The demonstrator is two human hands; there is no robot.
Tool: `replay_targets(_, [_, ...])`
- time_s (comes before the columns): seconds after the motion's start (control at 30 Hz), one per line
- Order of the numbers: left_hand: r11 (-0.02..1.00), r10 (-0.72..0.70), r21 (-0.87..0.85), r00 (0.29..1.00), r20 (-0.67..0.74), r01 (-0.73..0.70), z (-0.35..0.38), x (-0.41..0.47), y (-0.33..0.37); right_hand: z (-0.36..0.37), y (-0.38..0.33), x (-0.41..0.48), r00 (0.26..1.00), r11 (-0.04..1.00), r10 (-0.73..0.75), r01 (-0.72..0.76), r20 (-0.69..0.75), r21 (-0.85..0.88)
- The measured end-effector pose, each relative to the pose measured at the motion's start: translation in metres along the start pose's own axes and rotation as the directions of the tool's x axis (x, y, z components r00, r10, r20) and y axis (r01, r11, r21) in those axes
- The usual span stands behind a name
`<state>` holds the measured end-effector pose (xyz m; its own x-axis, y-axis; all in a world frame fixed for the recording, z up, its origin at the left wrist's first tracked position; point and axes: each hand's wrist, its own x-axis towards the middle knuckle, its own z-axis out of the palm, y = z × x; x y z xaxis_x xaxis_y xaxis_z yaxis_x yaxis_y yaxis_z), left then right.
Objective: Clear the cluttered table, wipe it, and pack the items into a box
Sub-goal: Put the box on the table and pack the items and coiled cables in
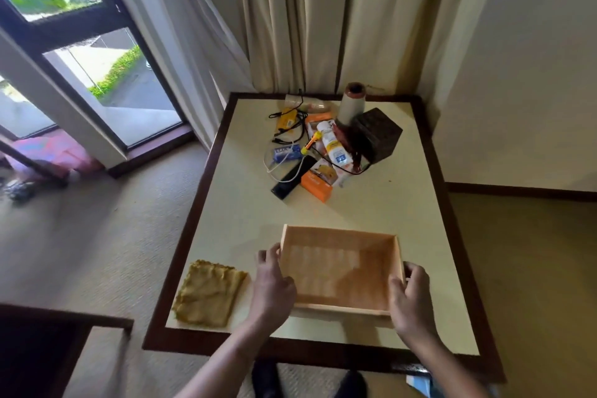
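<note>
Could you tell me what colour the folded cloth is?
Mustard yellow cloth, seen in the head view.

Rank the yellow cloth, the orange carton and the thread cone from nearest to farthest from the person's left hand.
From the left hand, seen by the head camera:
1. Yellow cloth, just to its left at the table's near edge.
2. Orange carton, mid-table, at the near edge of the clutter.
3. Thread cone, upright at the table's far edge.

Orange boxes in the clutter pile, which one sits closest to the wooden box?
The plain orange box at the pile's front edge, right of the black remote; the other orange packages lie farther back from the wooden box.
</note>
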<state>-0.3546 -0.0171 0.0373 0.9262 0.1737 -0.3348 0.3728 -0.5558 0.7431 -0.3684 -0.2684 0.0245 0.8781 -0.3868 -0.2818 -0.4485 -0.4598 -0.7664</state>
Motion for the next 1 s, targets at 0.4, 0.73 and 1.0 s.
replay_targets(0.4, [0.949, -0.002, 0.315, 0.998, -0.063, 0.022, 0.01, -0.011, 0.001, 0.003, 0.017, 0.003, 0.997, 0.973, -0.081, 0.083, 0.016, -0.213])
replay_targets(0.73, [0.863, 0.279, 0.458, 0.957, -0.084, -0.212, 0.006, 0.047, 0.074, -0.007, -0.055, 0.064, 0.937, 0.912, -0.347, 0.347, 0.036, -0.217])
replay_targets(1.0, [0.827, 0.256, 0.489, 0.96, 0.113, -0.278, 0.008, 0.147, 0.117, 0.027, -0.158, 0.164, 0.894, 0.867, -0.434, 0.449, 0.115, -0.216])
